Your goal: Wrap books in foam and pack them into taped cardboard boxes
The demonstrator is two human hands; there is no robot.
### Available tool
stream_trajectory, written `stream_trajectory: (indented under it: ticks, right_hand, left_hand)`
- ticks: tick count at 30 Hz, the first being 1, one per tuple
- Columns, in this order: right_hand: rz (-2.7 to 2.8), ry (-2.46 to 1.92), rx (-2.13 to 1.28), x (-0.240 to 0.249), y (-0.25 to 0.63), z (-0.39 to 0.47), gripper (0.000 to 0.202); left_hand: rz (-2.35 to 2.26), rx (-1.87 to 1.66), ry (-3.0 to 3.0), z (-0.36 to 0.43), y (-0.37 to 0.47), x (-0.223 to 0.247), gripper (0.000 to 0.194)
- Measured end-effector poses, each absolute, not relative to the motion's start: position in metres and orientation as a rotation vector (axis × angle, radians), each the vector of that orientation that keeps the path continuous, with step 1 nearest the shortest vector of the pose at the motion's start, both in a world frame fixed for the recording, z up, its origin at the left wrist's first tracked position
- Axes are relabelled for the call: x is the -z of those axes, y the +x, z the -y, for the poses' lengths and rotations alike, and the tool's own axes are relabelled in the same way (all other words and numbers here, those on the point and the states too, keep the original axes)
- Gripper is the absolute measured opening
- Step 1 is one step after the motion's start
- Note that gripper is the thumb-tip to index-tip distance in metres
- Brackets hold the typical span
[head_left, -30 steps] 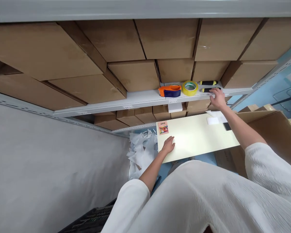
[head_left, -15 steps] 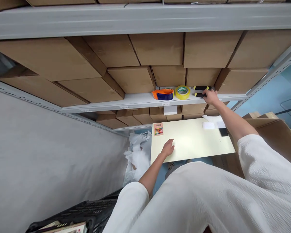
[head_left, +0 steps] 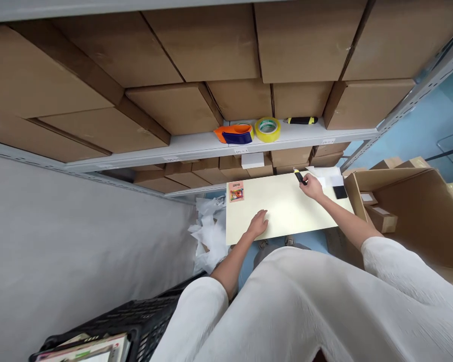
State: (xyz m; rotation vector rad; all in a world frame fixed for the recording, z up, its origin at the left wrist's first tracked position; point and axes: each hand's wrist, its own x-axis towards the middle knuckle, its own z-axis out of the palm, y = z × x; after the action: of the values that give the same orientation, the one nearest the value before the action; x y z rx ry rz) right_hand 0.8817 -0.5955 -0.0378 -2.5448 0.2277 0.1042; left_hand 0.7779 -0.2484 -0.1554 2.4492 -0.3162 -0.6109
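A black-and-yellow utility knife (head_left: 299, 176) is gripped in my right hand (head_left: 311, 187) above the right part of the cream board (head_left: 272, 201). Its yellow end points up and away from me. My left hand (head_left: 257, 224) lies on the board near its front edge, fingers stretched out and holding nothing. A small pink picture card (head_left: 236, 191) sits at the board's far left corner. To the right of my right hand are white papers (head_left: 329, 177) and a black phone-like slab (head_left: 340, 192).
On the shelf (head_left: 196, 146) stand an orange-and-blue tape dispenser (head_left: 234, 134), a yellow tape roll (head_left: 268, 129) and another black-and-yellow cutter (head_left: 302, 120), before stacked cartons (head_left: 173, 108). An open carton (head_left: 419, 216) is at right, a black crate (head_left: 136, 317) at lower left, plastic wrap (head_left: 207, 231) beside the board.
My right hand has taken one utility knife off the shelf and brought it down over the board. My left hand stays on the board. The view has tilted down and shifted right.
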Motion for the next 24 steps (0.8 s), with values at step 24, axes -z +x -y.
stream_trajectory:
  ticks: [24]
  right_hand:
    - [-0.409, -2.765, -0.649, 0.159, 0.83, 0.603, 0.03]
  left_hand:
    - [0.222, 0.698, 2.369, 0.258, 0.725, 0.186, 0.06]
